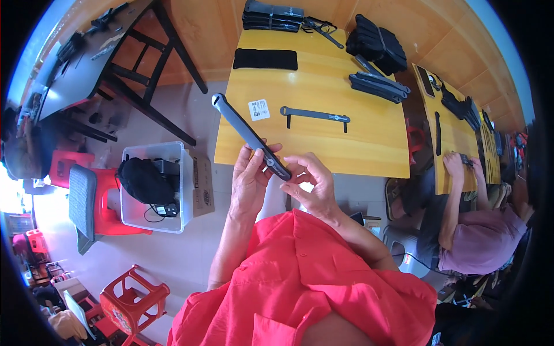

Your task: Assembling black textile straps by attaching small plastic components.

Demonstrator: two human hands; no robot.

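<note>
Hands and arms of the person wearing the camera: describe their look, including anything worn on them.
The left hand and right hand are both ungloved, each with five slim fingers' worth of ordinary human shape. No watch or bracelet shows at either wrist. The left forearm and right forearm are bare up to a loose red shirt.

Bright overall: strong light comes in at the left edge of the frame, burning out to white and washing pale glare across the floor (184, 254). A soft sheen lies on the upper counter (323, 150). The hands (314, 187) look sharp; fisheye distortion bends edges toward a black rim.
</note>
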